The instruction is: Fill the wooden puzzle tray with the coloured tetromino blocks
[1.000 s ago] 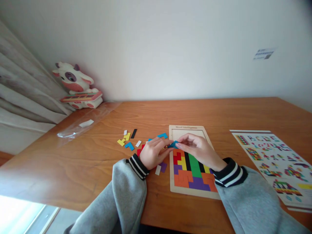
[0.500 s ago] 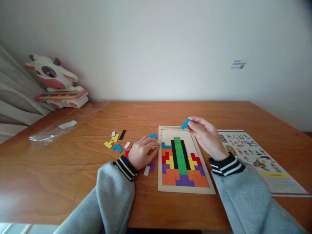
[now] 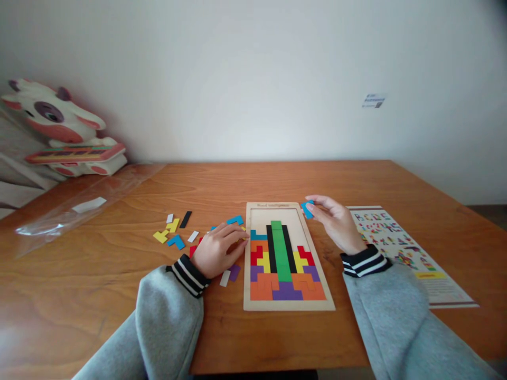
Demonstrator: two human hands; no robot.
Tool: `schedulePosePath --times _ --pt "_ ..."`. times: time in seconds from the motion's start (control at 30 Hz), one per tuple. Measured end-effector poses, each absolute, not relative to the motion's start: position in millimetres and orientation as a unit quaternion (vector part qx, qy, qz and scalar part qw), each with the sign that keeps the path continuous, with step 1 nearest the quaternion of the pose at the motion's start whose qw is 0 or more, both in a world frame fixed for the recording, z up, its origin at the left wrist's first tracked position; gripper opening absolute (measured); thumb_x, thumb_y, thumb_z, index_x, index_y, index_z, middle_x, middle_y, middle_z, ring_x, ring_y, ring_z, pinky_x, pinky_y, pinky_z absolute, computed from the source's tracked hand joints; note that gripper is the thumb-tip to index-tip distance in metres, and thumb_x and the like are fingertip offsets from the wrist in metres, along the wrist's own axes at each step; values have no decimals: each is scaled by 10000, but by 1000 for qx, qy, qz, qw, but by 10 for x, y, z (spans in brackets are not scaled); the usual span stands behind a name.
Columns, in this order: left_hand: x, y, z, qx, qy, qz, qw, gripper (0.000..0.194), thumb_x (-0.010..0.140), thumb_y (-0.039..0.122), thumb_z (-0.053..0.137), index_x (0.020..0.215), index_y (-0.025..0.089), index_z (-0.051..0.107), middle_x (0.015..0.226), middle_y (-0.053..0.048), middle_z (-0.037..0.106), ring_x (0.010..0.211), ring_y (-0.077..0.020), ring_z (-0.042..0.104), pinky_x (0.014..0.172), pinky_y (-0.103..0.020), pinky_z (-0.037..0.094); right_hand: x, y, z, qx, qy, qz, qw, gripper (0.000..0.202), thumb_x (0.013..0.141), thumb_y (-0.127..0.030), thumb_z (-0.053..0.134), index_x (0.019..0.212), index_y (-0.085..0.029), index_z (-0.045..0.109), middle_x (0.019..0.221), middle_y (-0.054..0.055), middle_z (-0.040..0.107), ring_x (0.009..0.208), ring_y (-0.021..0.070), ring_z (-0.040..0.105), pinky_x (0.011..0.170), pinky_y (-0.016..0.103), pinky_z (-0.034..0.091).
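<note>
My right hand (image 3: 336,221) pinches a blue puzzle piece (image 3: 307,209) between thumb and fingers, raised beside the upper right edge of the wooden puzzle board (image 3: 250,305). Colored pieces fill the board's lower part: a green column (image 3: 282,253) stands between two black bars, with orange, purple, yellow and red pieces around it. At the left side lies a blue piece (image 3: 257,235); the upper part shows bare wood. My left hand (image 3: 219,248) rests with loosely bent fingers over loose pieces, fingertips at the board's left edge. It partly hides red, blue and yellow pieces.
Several loose pieces, among them a black bar (image 3: 185,219) and a yellow piece (image 3: 160,236), lie left of my left hand. A printed pattern sheet (image 3: 412,264) lies at right. Far left are a clear plastic bag (image 3: 79,211) and a cow toy keyboard (image 3: 79,153).
My right hand has turned the blue piece and shifted it off the board's top to beside its right edge. The whole view has shifted slightly; my left hand stays by the board.
</note>
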State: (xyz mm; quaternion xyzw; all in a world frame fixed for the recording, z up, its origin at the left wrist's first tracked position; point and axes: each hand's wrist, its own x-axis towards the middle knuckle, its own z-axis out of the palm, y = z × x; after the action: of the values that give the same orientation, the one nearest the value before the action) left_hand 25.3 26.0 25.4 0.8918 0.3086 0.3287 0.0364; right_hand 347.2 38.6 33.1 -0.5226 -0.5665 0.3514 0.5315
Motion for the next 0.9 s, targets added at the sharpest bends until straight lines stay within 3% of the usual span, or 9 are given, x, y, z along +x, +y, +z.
schedulePosePath --times 0.27,0.43,0.63,0.8,0.9 --pt "251 254 263 887 339 314 30 141 963 229 564 1031 210 686 989 -61 744 921 -207 697 824 -356 591 3369 342 308 -534 -555 343 538 508 778 -529 767 1175 -227 674 1041 92 728 751 201 715 512 282 585" --pt "-82 435 331 871 381 309 -41 184 965 286 570 1061 190 693 1009 -81 746 926 -230 685 853 -394 572 3401 344 243 -553 -560 304 536 408 821 -556 711 1032 -206 716 994 95 750 790 224 731 651 354 628" --pt "-690 600 355 880 400 249 -55 276 939 402 604 1105 206 705 1055 -82 745 980 -239 687 898 -399 556 3459 353 122 -582 -613 221 487 440 856 -528 667 1163 -213 682 1113 115 736 895 239 722 764 404 620" --pt "-925 567 363 888 399 227 -23 400 850 528 682 1086 207 718 1052 -90 749 974 -254 696 904 -404 560 3433 341 148 -582 -666 109 454 390 865 -499 641 1122 -213 702 1093 124 722 844 239 687 694 393 597" --pt "-944 530 385 899 381 216 11 590 691 640 793 1093 215 714 1050 -88 749 962 -261 693 901 -400 555 3401 329 180 -568 -684 92 449 343 874 -460 629 1097 -211 703 1069 126 716 804 232 674 650 380 587"
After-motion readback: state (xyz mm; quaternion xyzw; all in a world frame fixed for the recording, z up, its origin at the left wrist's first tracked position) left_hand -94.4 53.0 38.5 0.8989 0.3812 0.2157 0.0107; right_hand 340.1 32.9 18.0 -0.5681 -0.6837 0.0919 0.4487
